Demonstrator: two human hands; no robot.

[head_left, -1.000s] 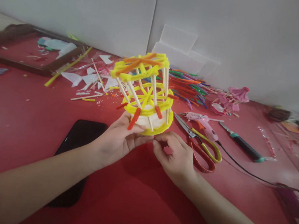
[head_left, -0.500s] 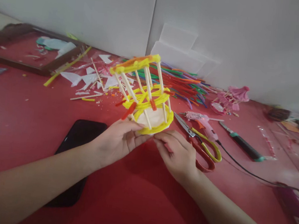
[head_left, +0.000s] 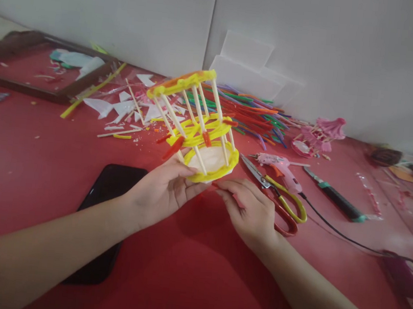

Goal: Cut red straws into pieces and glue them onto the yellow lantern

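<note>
A small model carousel (head_left: 209, 157) of pale sticks and yellow pipe cleaners tilts leftward above the red table. It has a round white base, a middle yellow ring with red pieces on it, and a yellow-orange top ring. My left hand (head_left: 162, 184) holds it by the base, thumb on the rim and fingers underneath. Close to the base's right underside, my right hand (head_left: 249, 205) is closed with its fingertips pinched. A small reddish bit shows at those fingertips, but I cannot make out what it is.
Scissors (head_left: 267, 185), a pink glue gun (head_left: 277, 168) and a utility knife (head_left: 338, 200) lie on the right. Behind are pipe cleaners (head_left: 255, 115) and a pink model (head_left: 319, 137). A black phone (head_left: 114, 189) lies under my left arm; paper scraps (head_left: 100, 108) and a frame (head_left: 22, 83) are beyond.
The model has tilted a little further left, its top shifting left and slightly up. My right fingertips have drawn slightly to the right of the base. My left hand keeps its hold.
</note>
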